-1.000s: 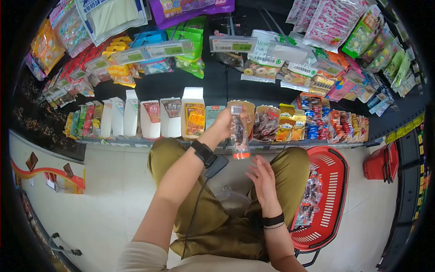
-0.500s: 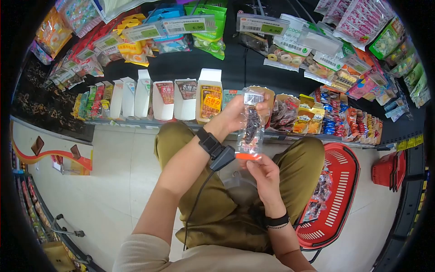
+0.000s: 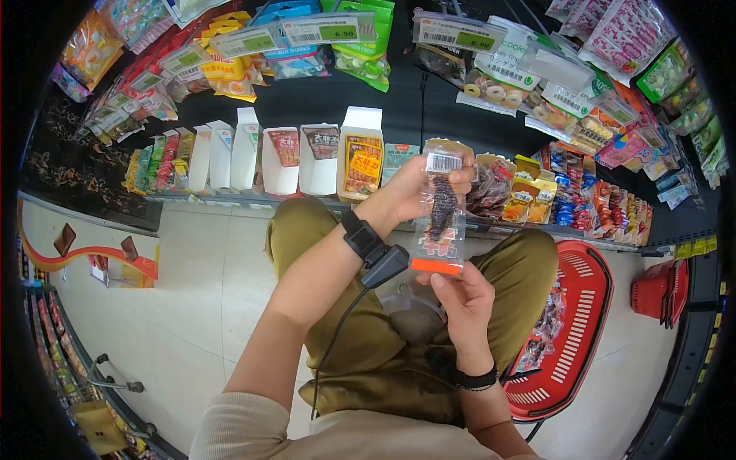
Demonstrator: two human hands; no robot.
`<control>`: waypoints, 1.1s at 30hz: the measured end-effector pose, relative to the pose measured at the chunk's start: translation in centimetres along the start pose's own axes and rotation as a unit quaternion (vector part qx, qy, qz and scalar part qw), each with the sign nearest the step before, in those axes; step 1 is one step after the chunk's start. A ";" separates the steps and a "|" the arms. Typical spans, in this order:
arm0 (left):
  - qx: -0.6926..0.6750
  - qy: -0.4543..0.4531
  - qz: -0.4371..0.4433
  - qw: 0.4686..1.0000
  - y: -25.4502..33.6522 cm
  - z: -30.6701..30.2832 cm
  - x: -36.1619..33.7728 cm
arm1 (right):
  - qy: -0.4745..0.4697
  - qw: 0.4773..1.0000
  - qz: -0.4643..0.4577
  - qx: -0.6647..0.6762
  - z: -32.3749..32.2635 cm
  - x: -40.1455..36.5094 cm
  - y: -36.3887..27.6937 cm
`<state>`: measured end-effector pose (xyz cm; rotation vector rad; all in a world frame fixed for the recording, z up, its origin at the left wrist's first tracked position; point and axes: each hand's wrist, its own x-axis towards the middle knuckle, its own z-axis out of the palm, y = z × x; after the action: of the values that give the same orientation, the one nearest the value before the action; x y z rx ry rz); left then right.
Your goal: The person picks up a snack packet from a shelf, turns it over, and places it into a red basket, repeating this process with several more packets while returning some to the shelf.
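Note:
A clear plastic snack packet with dark, ridged contents is held upright in front of the shelf. It has a barcode label at the top and an orange band along the bottom. My left hand grips its upper part, with fingers behind it and at its right edge. At the orange end, my right hand pinches the lower edge between thumb and finger. Just behind the packet stands an open display box, mostly hidden by it and my left hand.
Open boxes of small snacks, such as a yellow-and-brown one, line the low shelf. Bagged sweets hang above behind price tags. Beside my right knee a red basket holds several small packets. More red baskets stand farther right.
The whole view has shifted slightly. The packet appears a little farther right and lower, turned more squarely toward me. Both hands keep their hold on it.

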<state>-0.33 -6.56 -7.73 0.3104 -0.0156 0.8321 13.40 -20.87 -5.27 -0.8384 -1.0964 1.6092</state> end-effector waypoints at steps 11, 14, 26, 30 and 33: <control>0.426 0.212 0.108 0.873 1.3 2.2 -1.1 | -0.073 0.855 0.205 0.471 -3.4 0.2 1.0; 0.440 0.204 0.125 0.866 1.0 2.9 -1.4 | 0.022 0.939 0.181 0.290 -2.6 -0.5 1.2; 0.418 0.155 0.096 0.890 1.4 3.5 -2.0 | 0.029 0.997 0.075 0.004 -1.5 -1.3 0.5; 0.390 0.137 0.099 0.905 1.5 2.9 -1.9 | 0.014 0.997 0.071 -0.004 -1.3 -1.3 0.2; 0.378 0.132 0.100 0.911 1.5 2.9 -1.9 | 0.006 0.998 0.063 -0.014 -1.3 -1.3 0.1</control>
<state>-2.42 -7.75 -4.84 0.9354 0.5494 1.0577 14.91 -21.75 -5.76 -0.9508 -1.0777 1.6929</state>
